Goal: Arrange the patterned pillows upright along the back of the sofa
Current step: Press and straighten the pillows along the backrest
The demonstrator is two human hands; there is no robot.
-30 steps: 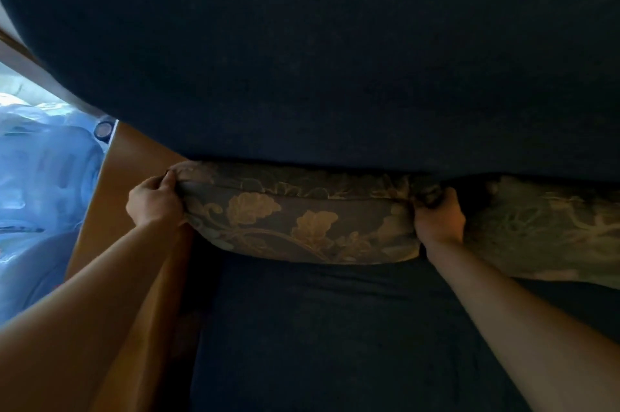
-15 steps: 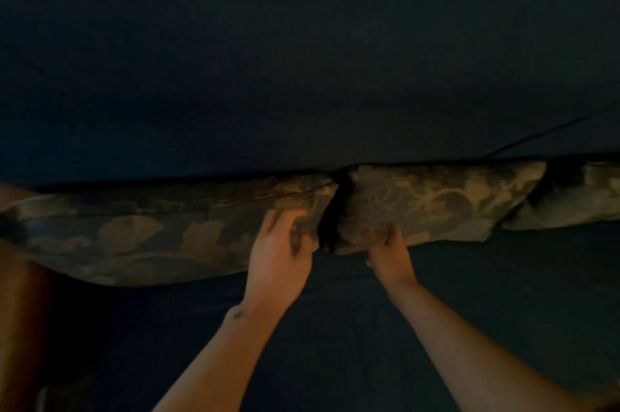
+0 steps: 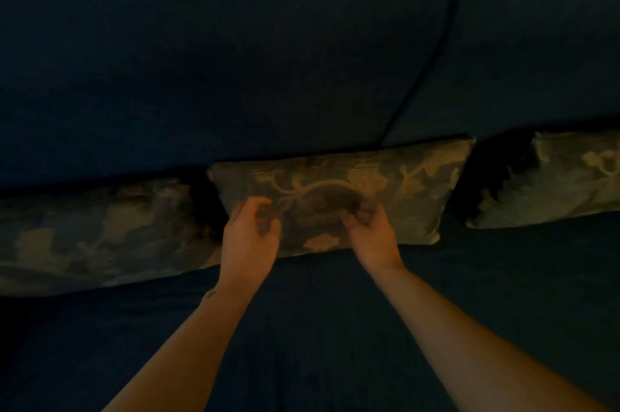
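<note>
Three dark pillows with a pale leaf pattern stand in a row against the back of the dark blue sofa (image 3: 268, 59). The middle pillow (image 3: 396, 183) leans on the backrest right in front of me. The left pillow (image 3: 100, 230) lies lower and longer, and the right pillow (image 3: 553, 176) is cut off by the frame edge. My left hand (image 3: 250, 237) rests at the middle pillow's lower left, fingers loosely curled and apart. My right hand (image 3: 370, 233) is at its lower middle, fingers curled against the fabric. Neither hand clearly grips it.
The dark blue seat cushion (image 3: 318, 344) fills the foreground under my forearms. A seam (image 3: 432, 52) runs down the backrest to the middle pillow's top edge. Dark gaps separate the pillows.
My view and both hands shifted right, from the left pillow and the gap beside it to the front of the middle pillow. The left hand let go of the left pillow's end.
</note>
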